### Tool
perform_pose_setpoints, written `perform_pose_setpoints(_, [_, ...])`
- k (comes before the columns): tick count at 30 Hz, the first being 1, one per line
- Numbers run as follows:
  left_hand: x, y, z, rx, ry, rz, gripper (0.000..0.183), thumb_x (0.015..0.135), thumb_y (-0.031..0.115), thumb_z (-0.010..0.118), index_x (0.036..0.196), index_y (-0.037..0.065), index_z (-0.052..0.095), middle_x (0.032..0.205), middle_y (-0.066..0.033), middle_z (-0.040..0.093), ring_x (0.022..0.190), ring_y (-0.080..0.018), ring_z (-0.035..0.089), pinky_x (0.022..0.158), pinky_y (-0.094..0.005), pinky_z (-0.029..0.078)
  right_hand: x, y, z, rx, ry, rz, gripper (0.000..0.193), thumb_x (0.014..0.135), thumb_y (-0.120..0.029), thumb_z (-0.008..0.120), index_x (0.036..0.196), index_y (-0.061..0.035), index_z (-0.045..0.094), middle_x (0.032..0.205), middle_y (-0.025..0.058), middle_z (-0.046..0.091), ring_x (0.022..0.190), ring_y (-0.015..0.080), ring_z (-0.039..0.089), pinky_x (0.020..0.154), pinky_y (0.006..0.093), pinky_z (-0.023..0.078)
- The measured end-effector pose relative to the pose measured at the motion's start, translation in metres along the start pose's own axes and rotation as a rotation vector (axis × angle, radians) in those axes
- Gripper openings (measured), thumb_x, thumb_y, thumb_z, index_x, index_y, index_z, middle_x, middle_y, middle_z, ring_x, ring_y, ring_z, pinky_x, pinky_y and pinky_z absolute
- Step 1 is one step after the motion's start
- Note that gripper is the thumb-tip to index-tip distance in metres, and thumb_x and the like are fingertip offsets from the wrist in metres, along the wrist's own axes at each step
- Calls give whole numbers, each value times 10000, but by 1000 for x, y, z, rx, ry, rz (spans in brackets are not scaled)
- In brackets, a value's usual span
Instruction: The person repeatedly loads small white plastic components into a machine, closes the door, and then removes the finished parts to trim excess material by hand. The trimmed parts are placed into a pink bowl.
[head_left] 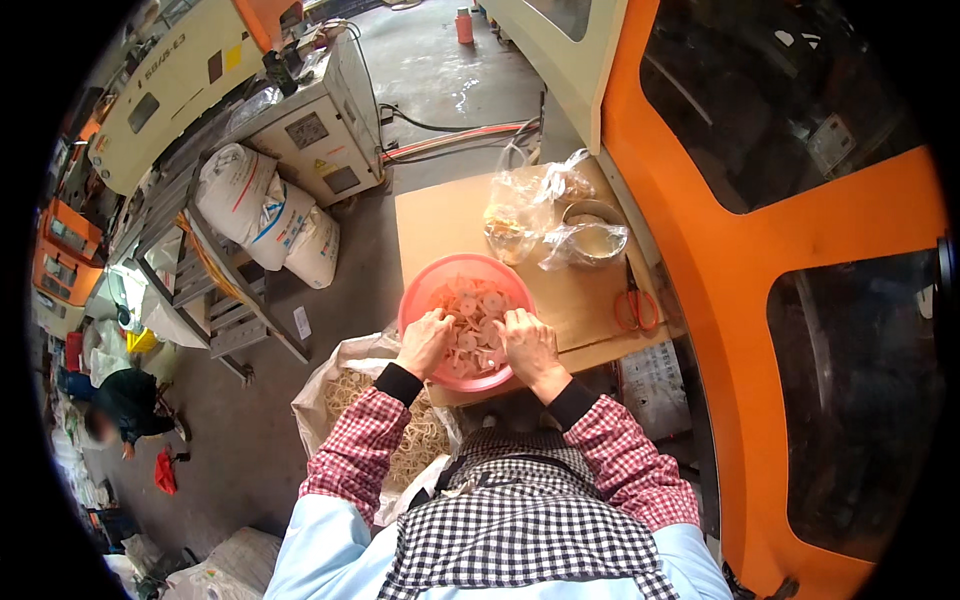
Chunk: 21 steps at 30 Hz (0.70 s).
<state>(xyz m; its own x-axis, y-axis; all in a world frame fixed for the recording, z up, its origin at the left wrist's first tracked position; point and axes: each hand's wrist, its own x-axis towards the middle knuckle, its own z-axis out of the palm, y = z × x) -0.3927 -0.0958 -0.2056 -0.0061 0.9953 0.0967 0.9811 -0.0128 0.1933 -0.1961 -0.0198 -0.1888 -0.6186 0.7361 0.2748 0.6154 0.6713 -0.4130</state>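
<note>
A round pink basin (513, 270) rests on a cardboard-topped surface in front of me, filled with small translucent, disc-like plastic pieces (468, 308). My left hand (427, 343) reaches over its left rim with the fingers curled down at the pieces. Over the right side of the basin, my right hand (531, 345) is closed too, thumb and fingers drawn together. What either hand pinches is hidden or too small to name. Below the basin on the left stands an open white sack (318, 392) with pale, curled plastic bits (408, 450) inside.
Red-handled scissors (636, 308) lie right of the basin on the cardboard (440, 215). Clear plastic bags (516, 210) and a round container (597, 238) stand behind. An orange machine frame (690, 290) borders the right. Full white sacks (270, 215) lean at left; another person (130, 405) is farther left.
</note>
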Motion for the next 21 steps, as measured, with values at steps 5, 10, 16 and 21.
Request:
perform_pose_setpoints(5, [-1,1,-24,-258,-84,-89,89,776,78,614,840,19,602,831,-137,609,769,-300,624,659,-378,499,2,-6,-12,311,-58,-41,288,827,-205,648,1027,-14,567,956,144,586,908,315,597,759,398,499])
perform_pose_setpoints(10, [-21,21,-72,-500,88,32,120,760,34,615,879,28,626,838,-130,618,770,-311,624,670,-364,503,7,-19,-17,635,-50,-281,653,756,-125,708,1327,-14,414,1171,196,516,1075,349,541,925,397,459])
perform_pose_setpoints(16, [-37,46,-107,-421,262,267,201,717,-21,597,916,-30,626,942,-130,644,838,-290,635,708,-366,518,6,-26,-56,727,-115,-383,440,797,-46,647,1201,5,479,997,157,566,876,302,579,780,368,495])
perform_pose_setpoints(21, [-42,54,-112,-400,329,296,238,709,-12,600,945,-32,629,972,-137,639,860,-293,632,741,-368,518,-5,-28,-60,667,-61,-389,455,781,-50,671,1189,22,483,972,151,569,840,287,594,741,358,507])
